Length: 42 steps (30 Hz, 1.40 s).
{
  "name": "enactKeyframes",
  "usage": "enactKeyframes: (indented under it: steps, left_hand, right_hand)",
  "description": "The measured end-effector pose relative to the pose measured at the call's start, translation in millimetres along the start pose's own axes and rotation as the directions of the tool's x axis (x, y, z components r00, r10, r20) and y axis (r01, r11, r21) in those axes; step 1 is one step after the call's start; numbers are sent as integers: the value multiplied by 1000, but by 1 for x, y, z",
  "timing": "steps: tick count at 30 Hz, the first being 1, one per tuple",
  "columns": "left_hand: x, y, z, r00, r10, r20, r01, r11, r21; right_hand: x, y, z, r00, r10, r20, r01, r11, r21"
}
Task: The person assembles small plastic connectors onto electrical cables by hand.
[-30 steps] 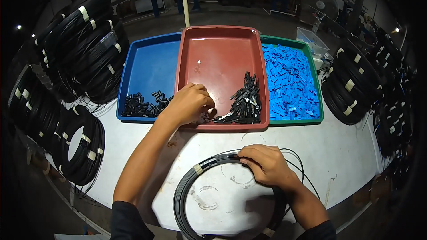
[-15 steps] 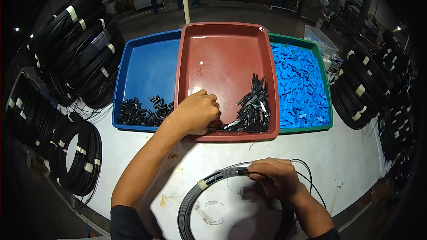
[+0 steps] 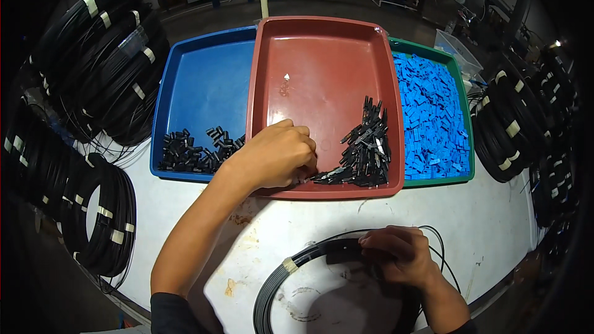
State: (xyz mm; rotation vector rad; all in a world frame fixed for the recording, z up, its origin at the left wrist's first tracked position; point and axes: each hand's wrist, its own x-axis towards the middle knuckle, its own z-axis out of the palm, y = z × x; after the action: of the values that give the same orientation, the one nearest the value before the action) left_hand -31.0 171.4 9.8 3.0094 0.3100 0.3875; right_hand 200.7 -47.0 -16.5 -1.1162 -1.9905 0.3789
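Note:
My left hand (image 3: 276, 156) reaches into the near side of the red tray (image 3: 309, 80), fingers curled down beside a pile of slim black connector pieces (image 3: 365, 151). Its fingertips are mostly hidden, so whatever they hold cannot be made out. Lower down, on the white table, lies a coil of black cable (image 3: 267, 297) bound with pale tape (image 3: 289, 265). The fingers of my right hand (image 3: 402, 253) are closed on the far right part of this coil, in shadow. A loose cable loop (image 3: 440, 244) sticks out beyond that hand.
Left of the red tray, a blue tray (image 3: 207, 86) holds short black cylinders (image 3: 185, 151). To the right, a green tray (image 3: 469, 148) is filled with small blue pieces (image 3: 433, 117). Taped black cable coils are stacked at the left (image 3: 99, 68) and right (image 3: 510, 124).
The view has shifted slightly. My left hand stays at the red tray's near edge, fingers still curled. My right hand remains on the coil, now more in shadow and turned a little.

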Motion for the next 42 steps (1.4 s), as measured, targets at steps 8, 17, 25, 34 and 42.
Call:
enactKeyframes:
  steps: [8, 17, 25, 34, 42]
  left_hand:
    - [8, -2, 8, 983, -74, 166, 34, 972, 231]
    - [13, 6, -8, 976, -137, 166, 78, 944, 320]
    - [-3, 48, -55, 952, -306, 17, 286, 907, 307]
    - [-14, 118, -10, 892, -329, -311, 111, 825, -554]
    - [-25, 135, 33, 796, -511, -325, -30, 502, -864]
  right_hand:
    - [0, 2, 0, 1000, -20, -6, 19, 1000, -7]
    - [-4, -1, -1, 1000, -10, -22, 11, 999, 44]
    - [4, -12, 0, 998, -41, -39, 41, 999, -15]
    - [1, -8, 2, 969, 5, -247, -9, 1000, -18]
    - [-1, -10, -1, 964, -9, -266, 10, 1000, 5]
